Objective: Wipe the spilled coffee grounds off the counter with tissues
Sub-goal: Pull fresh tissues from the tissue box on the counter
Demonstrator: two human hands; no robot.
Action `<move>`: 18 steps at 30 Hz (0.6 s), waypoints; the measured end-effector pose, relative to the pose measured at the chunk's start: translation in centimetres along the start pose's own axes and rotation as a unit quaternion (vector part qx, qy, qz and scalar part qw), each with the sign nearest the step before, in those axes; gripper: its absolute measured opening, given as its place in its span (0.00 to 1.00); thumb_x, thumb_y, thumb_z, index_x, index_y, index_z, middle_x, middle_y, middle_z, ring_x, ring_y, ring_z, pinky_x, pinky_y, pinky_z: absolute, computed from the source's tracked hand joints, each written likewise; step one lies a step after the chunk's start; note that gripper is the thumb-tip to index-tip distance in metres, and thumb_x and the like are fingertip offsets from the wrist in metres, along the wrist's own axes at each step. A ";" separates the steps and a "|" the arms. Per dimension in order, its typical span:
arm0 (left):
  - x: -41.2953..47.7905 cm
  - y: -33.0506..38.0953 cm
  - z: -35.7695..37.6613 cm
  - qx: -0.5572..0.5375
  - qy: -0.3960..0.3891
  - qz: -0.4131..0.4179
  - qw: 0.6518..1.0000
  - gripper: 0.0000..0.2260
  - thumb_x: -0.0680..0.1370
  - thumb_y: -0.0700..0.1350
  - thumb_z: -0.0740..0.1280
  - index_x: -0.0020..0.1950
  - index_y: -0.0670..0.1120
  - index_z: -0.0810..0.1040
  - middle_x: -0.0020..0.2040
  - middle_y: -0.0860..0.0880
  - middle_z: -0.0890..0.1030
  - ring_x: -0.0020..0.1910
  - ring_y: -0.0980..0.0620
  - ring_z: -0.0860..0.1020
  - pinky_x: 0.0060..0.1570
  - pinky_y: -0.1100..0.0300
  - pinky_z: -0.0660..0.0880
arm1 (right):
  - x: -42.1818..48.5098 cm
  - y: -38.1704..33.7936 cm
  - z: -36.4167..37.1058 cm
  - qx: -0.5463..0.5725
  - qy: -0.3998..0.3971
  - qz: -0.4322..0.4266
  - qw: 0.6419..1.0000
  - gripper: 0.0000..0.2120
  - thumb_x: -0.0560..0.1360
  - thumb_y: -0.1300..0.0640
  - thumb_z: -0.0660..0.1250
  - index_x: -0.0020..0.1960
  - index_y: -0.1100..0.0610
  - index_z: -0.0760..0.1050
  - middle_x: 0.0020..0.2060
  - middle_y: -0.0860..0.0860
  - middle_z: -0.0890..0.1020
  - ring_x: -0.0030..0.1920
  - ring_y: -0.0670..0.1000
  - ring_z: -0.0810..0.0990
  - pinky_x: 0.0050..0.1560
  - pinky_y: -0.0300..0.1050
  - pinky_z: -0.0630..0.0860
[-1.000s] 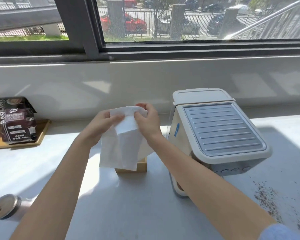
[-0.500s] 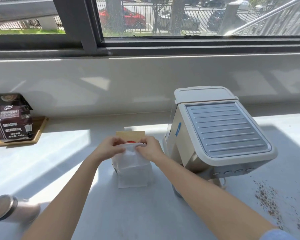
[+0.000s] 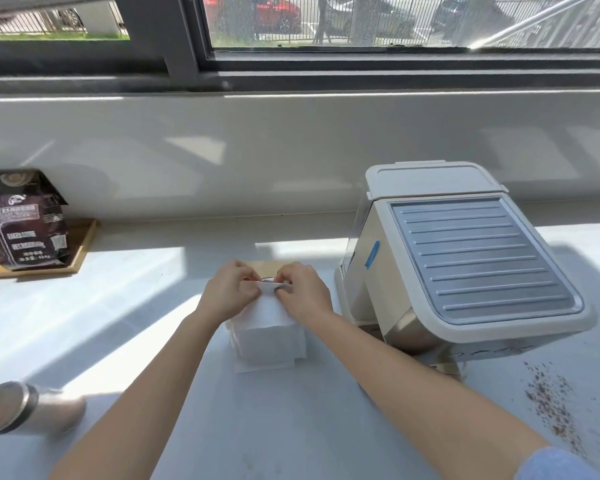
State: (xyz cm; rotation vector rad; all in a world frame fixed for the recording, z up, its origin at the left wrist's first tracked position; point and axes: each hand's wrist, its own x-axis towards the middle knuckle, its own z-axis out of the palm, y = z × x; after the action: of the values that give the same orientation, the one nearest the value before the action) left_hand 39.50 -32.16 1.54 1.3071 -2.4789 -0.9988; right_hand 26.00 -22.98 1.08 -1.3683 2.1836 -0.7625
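Two forearms being shown bare from wrist to past elbow. Left hand being seen ungloved; no ring, watch or band being made out on it. Right hand likewise being seen ungloved, nothing being worn at wrist. Light blue sleeve being worn on right upper arm, soft fabric, hem edge being cut off by lower frame border.

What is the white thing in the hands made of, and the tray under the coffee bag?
The tissue looks like thin, soft matte paper: it folds and droops. The tray under the coffee bag looks like light wood, smooth and tan, though grain is too faint to confirm.
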 end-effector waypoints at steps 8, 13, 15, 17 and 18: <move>-0.5 0.9 -0.2 -0.156 0.063 -0.039 0.985 0.06 0.71 0.48 0.70 0.46 0.51 0.76 0.46 0.51 0.79 0.48 0.49 0.77 0.42 0.57 0.74 | -0.7 -0.3 -0.4 0.159 0.056 0.027 0.985 0.05 0.74 0.59 0.60 0.42 0.50 0.70 0.36 0.47 0.78 0.37 0.50 0.74 0.36 0.46 0.69; -2.9 1.2 -3.2 -0.378 -0.064 -0.072 0.921 0.20 0.65 0.58 0.73 0.55 0.54 0.80 0.52 0.49 0.84 0.53 0.47 0.81 0.46 0.54 0.77 | -1.2 -3.0 -2.3 0.273 0.091 -0.014 0.958 0.06 0.74 0.62 0.62 0.43 0.52 0.72 0.35 0.42 0.76 0.36 0.41 0.72 0.37 0.35 0.67; -3.9 1.4 -4.3 -0.389 -0.098 -0.069 0.913 0.22 0.65 0.55 0.74 0.58 0.51 0.79 0.55 0.47 0.83 0.55 0.45 0.80 0.52 0.47 0.76 | -1.7 -4.5 -3.5 0.305 0.110 -0.028 0.946 0.06 0.74 0.62 0.63 0.43 0.52 0.73 0.35 0.41 0.77 0.35 0.40 0.72 0.36 0.33 0.67; -5.0 2.1 -5.4 -0.387 -0.094 -0.060 0.916 0.22 0.67 0.52 0.74 0.59 0.48 0.79 0.56 0.44 0.82 0.55 0.44 0.80 0.54 0.45 0.75 | -2.5 -6.3 -5.0 0.352 0.125 -0.036 0.927 0.05 0.74 0.62 0.64 0.43 0.53 0.74 0.34 0.41 0.77 0.32 0.39 0.71 0.35 0.33 0.68; -5.6 2.7 -6.1 -0.393 -0.086 -0.049 0.914 0.23 0.66 0.52 0.75 0.59 0.47 0.79 0.56 0.44 0.82 0.55 0.44 0.80 0.52 0.47 0.75 | -3.0 -7.2 -5.8 0.380 0.121 -0.043 0.916 0.03 0.74 0.61 0.65 0.44 0.55 0.75 0.35 0.43 0.77 0.33 0.40 0.72 0.36 0.35 0.69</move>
State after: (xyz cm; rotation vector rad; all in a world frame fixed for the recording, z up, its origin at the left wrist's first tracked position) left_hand 43.71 -29.67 8.70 1.0847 -1.7525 -1.9241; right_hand 28.32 -21.52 10.37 -0.9875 1.6717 -1.6673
